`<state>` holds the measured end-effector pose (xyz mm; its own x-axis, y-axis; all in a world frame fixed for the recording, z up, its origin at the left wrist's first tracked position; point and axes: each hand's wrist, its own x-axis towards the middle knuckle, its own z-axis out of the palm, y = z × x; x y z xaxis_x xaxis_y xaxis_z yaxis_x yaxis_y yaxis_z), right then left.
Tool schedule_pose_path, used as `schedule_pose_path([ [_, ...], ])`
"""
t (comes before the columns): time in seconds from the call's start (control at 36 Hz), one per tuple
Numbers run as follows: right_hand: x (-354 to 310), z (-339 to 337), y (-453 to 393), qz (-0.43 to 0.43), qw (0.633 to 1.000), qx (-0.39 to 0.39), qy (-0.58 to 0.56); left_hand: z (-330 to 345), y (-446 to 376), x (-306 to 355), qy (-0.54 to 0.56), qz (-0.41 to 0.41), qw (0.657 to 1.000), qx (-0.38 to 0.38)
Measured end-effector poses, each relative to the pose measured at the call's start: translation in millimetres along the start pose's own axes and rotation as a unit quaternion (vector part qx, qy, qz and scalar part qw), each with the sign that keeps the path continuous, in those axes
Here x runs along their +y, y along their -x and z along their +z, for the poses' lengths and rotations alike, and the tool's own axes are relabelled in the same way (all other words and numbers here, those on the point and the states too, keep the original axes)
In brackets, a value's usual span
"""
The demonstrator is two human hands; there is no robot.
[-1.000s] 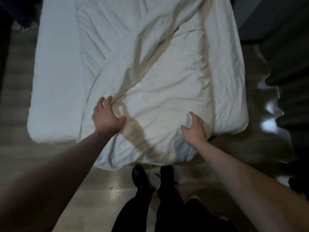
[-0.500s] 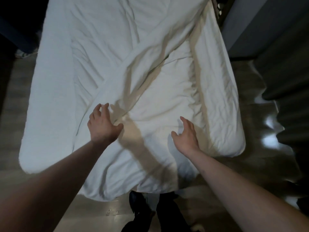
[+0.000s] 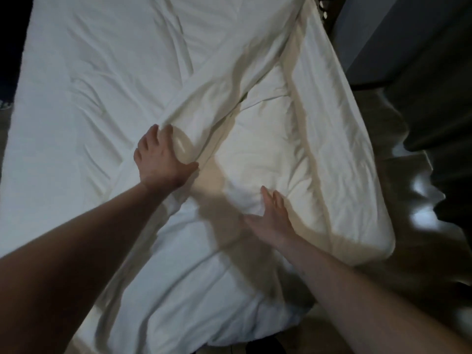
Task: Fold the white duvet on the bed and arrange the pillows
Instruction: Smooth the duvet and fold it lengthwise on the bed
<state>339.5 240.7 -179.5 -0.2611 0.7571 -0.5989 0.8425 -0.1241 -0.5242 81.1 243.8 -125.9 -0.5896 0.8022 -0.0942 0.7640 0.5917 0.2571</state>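
Observation:
The white duvet (image 3: 255,154) lies crumpled over the bed (image 3: 51,149), with a thick diagonal fold running from upper right down to the middle. My left hand (image 3: 161,159) presses flat on that fold's lower end, fingers spread. My right hand (image 3: 274,215) lies flat on the duvet to the right, fingers straight and pointing up the bed. The duvet's near edge hangs over the foot of the bed. No pillow is in view.
Bare white sheet covers the bed's left half. A dark curtain (image 3: 439,111) and shiny floor (image 3: 419,213) run along the right side. A grey wall (image 3: 378,29) stands at the upper right. The wooden floor (image 3: 327,328) shows below the bed's foot.
Both hands have slid further up the bed across the duvet. The view has moved closer in, so my feet are nearly out of view.

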Motion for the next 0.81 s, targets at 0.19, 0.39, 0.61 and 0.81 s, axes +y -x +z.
schedule_pose_path([
  [0.19, -3, 40, -20, 0.065, 0.997, 0.008, 0.044, 14, -61, -3, 0.045, -0.052, 0.998, 0.007],
  [0.39, -81, 24, -38, 0.016, 0.986, 0.161, -0.046, -33, -97, -36, 0.274, -0.041, 0.958, 0.068],
  [0.61, -148, 29, -53, -0.027, 0.996, 0.081, -0.004, -66, -114, -169, 0.382, -0.277, 0.874, 0.120],
  [0.81, -128, 70, -51, 0.046, 0.997, -0.009, 0.067, -42, -102, -212, 0.094, -0.246, 0.955, -0.139],
])
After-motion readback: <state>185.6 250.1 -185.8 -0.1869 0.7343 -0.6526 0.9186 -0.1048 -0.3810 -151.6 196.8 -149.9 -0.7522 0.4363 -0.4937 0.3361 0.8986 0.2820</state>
